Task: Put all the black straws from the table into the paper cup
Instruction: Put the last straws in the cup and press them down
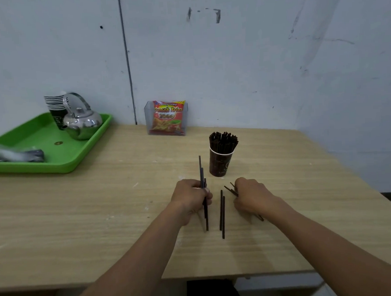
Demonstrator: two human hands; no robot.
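Note:
A dark paper cup stands on the wooden table, packed with several black straws standing upright. My left hand grips a small bundle of black straws that stick out above and below the fist. My right hand holds another few black straws, their ends poking out left of the fingers and behind the wrist. Two loose black straws lie side by side on the table between my hands.
A green tray at the back left carries a steel kettle, a stack of paper cups and a plastic-wrapped bundle. A clear holder with a red snack packet stands against the wall.

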